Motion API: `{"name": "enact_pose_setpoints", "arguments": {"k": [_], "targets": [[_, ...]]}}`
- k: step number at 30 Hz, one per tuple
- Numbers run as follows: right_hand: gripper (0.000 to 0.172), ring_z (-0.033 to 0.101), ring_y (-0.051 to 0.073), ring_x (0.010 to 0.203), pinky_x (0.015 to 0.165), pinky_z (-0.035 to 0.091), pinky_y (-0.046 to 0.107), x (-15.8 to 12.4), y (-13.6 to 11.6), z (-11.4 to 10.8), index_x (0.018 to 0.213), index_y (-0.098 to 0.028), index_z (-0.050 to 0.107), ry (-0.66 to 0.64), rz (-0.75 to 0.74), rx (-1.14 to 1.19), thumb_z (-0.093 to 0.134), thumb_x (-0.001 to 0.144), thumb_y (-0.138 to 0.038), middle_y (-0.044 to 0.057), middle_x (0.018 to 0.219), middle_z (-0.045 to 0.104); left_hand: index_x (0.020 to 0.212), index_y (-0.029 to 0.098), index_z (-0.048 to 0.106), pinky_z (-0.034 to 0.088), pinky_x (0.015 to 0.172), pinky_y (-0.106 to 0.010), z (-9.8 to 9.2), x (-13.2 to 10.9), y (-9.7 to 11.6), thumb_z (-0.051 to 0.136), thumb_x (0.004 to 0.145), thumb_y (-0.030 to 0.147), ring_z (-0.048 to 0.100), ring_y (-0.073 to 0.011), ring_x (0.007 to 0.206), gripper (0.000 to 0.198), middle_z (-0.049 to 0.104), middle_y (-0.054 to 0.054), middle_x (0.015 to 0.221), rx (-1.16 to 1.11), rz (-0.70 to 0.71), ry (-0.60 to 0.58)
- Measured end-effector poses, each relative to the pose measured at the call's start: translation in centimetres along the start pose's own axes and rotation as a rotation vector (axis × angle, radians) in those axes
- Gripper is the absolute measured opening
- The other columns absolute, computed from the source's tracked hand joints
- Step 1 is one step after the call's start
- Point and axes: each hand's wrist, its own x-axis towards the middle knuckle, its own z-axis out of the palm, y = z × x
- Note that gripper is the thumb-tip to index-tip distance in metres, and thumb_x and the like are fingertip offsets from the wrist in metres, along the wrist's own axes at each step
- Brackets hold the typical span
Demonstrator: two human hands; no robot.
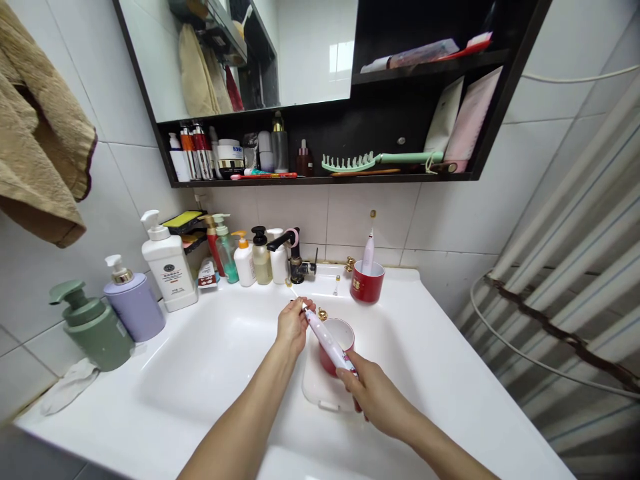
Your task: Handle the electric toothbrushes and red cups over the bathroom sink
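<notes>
Over the sink, my right hand (375, 390) is wrapped round the lower end of a pale pink electric toothbrush (324, 337), which slants up to the left. The fingers of my left hand (293, 325) close at the toothbrush's upper end, around the base of its brush head (289, 283); part of the head is hidden by them. Beneath the handle, a red cup (345, 331) with a white inside and a gold handle stands on a white tray (313, 390) in the basin.
A second red cup (367, 288) holding another electric toothbrush (369, 253) stands on the back right ledge, beside a small loose brush head (337, 285). The black faucet (295, 257) is behind my hands. Several pump bottles line the left, including a purple one (134, 303). A shelf cabinet (330, 180) hangs above.
</notes>
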Motion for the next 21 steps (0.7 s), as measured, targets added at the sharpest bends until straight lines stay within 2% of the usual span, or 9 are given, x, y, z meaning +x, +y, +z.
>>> {"name": "enact_pose_setpoints", "arguments": {"k": [9, 15, 18, 21], "targets": [[0.020, 0.040, 0.004, 0.038, 0.028, 0.029, 0.014, -0.1, 0.5, 0.1, 0.073, -0.017, 0.037, -0.046, 0.046, 0.042, 0.028, 0.074, -0.035, -0.003, 0.059, 0.039, 0.057, 0.012, 0.047, 0.042, 0.052, -0.019, -0.4, 0.6, 0.1, 0.041, 0.069, 0.011, 0.051, -0.0067, 0.046, 0.013, 0.051, 0.000, 0.050, -0.020, 0.013, 0.036], [0.018, 0.040, 0.004, 0.038, 0.030, 0.030, 0.015, -0.2, 0.0, -0.1, 0.073, -0.017, 0.038, 0.013, 0.047, 0.064, 0.029, 0.073, -0.033, -0.004, 0.058, 0.038, 0.062, 0.011, 0.047, 0.042, 0.051, -0.019, -1.1, 1.5, 0.8, 0.045, 0.066, 0.011, 0.052, -0.0072, 0.046, 0.005, 0.053, -0.002, 0.053, 0.112, -0.016, -0.013], [0.019, 0.040, 0.005, 0.038, 0.030, 0.031, 0.015, -0.2, -0.3, -0.5, 0.074, -0.017, 0.038, 0.054, 0.044, 0.095, 0.030, 0.073, -0.034, -0.004, 0.058, 0.038, 0.059, 0.011, 0.046, 0.043, 0.051, -0.021, -0.8, 2.5, -0.1, 0.049, 0.063, 0.012, 0.051, -0.0073, 0.044, 0.005, 0.053, -0.002, 0.051, 0.249, -0.050, -0.022], [0.021, 0.040, 0.005, 0.038, 0.031, 0.031, 0.015, -0.1, -0.3, -0.9, 0.078, -0.018, 0.038, 0.070, 0.009, 0.124, 0.030, 0.073, -0.036, -0.004, 0.058, 0.038, 0.053, 0.011, 0.047, 0.042, 0.049, -0.025, 0.5, 4.4, -1.7, 0.053, 0.059, 0.012, 0.051, -0.0103, 0.043, 0.009, 0.051, -0.002, 0.046, 0.354, -0.061, -0.019]]}}
